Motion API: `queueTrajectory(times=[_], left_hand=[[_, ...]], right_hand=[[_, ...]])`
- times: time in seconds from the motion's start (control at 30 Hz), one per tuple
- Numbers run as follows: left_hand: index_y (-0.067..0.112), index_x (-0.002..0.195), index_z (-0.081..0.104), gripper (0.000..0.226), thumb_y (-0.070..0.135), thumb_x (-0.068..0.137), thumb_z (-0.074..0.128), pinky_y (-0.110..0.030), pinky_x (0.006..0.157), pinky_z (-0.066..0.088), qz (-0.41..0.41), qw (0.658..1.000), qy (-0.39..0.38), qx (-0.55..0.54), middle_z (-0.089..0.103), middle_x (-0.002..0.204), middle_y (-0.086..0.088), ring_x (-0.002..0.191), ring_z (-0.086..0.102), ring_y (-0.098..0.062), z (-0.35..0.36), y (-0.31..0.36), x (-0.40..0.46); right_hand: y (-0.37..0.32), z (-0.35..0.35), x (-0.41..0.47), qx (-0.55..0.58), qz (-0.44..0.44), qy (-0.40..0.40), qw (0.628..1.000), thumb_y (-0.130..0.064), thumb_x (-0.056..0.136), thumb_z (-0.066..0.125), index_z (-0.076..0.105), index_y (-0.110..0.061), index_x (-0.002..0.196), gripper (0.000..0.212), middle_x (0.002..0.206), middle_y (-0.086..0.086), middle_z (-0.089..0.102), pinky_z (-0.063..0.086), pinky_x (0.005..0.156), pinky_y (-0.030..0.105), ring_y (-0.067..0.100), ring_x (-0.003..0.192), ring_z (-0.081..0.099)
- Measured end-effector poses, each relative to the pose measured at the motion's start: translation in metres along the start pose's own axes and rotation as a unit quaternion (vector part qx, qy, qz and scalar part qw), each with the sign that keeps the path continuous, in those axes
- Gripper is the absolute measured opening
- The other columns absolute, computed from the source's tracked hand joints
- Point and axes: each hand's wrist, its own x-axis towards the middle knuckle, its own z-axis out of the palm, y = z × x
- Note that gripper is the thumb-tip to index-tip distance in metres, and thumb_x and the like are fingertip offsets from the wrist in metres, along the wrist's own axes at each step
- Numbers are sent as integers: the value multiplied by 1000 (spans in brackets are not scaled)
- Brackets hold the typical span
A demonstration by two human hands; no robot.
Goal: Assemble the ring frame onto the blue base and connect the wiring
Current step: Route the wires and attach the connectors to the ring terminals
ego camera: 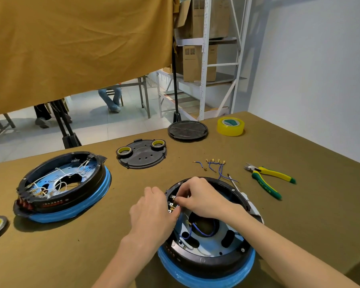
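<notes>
We are working with both hands inside the black ring [240,201] that is sitting on the blue base [206,276] at the near edge of the table [299,215]. Our right hand [204,197] is reaching in from the right, its fingers curled and pinching something small at the row of brass terminals [172,204] on the ring's inner left wall; the piece is too small to name, though it looks like a wire end. Our left hand [154,213] is coming in from the left and meeting the right at the same spot, fingertips bent in against the terminals; whether it is actually holding anything we cannot tell, since the fingertips are hidden behind the knuckles.

Just below the grip, a blue wire [197,229] is looping across the dark opening in the metal plate [216,246] inside the ring. Beyond the grip, farther up the table, loose blue wires with brass ends [215,165] are lying apart from the ring, and a thin metal tool [232,179] is lying just outside the ring's far rim. To the right of our hands, yellow and green pliers [268,177] are resting on the cloth.

Well to the left of the grip, a second ring and blue base [62,188] is sitting filled with white wiring. Past it, a black plate [142,155] is carrying two small tape rolls, with a round black lid [188,130] and a yellow tape roll [230,126] farther off.
</notes>
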Motion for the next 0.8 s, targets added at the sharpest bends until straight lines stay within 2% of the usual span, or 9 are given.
queueTrajectory(times=[0.17, 0.23, 0.4, 0.63, 0.8], left_hand=[[21, 101, 48, 47, 66, 92, 56, -31, 67, 39, -12, 999, 24, 27, 40, 94, 4, 78, 45, -17, 0, 4, 0], [21, 102, 51, 47, 67, 90, 56, -31, 68, 39, -18, 999, 31, 32, 40, 92, 4, 77, 45, -17, 1, 5, 0], [23, 92, 41, 50, 71, 87, 55, -31, 67, 36, -24, 998, 37, 35, 41, 89, 5, 75, 45, -17, 1, 7, 1], [24, 90, 41, 50, 71, 88, 56, -29, 64, 33, -33, 998, 51, 25, 39, 85, 7, 74, 45, -14, 2, 7, 0], [24, 95, 42, 48, 67, 88, 60, -27, 64, 34, -27, 997, 70, 4, 42, 88, 8, 76, 44, -14, 3, 8, -1]], right_hand=[[6, 1, 3, 65, 4, -9, 998, -23, 91, 72, 81, -19, 83, 13, 72, -6, 72, 41, 57, 12, -3, 59, 56], [8, 3, 3, 65, 1, 5, 998, -23, 90, 73, 80, -19, 81, 13, 66, -9, 69, 39, 54, 9, -5, 56, 55], [11, 4, 5, 83, 5, 12, 997, -21, 88, 74, 83, -18, 83, 10, 66, -10, 70, 39, 54, 9, -6, 56, 56], [16, 3, 9, 93, 13, 12, 995, -22, 89, 75, 83, -18, 88, 9, 76, -6, 75, 40, 57, 8, -7, 59, 58], [17, 6, 9, 96, 14, 16, 995, -22, 89, 75, 83, -20, 85, 8, 72, -7, 74, 40, 56, 10, -4, 57, 56]])
